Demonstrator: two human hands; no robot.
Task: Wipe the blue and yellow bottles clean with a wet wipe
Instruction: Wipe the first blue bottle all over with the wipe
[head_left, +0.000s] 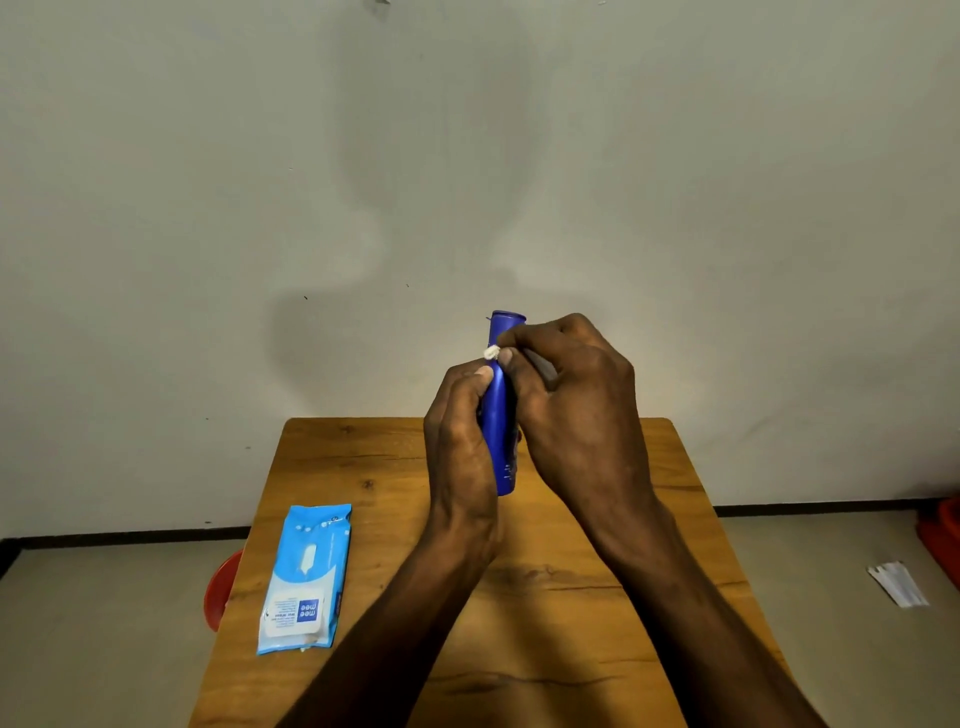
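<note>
**Blue bottle held up in both hands, wipe at its neck**

Head view: I see the blue bottle (500, 415) raised above the far half of the wooden table (571, 597), upright with its cap end up and clear of the tabletop. My left hand (460, 441) wraps around the bottle's body from the left, thumb lying along its upper side, so that hand grips the bottle. My right hand (571, 405) sits against the bottle's right side, fingers curled, with thumb and forefinger pinching a small white wad of wet wipe (491, 353) against the bottle just below the cap. Most of the wipe is hidden inside the hand; only that tip shows.

On the left part of the table lies the light blue wet wipe pack (306, 577), flat, well apart from the hands. A red object (221, 592) pokes out beside the table's left edge. On the floor to the right lies a white packet (897, 584). I cannot see a yellow bottle in this view.
</note>
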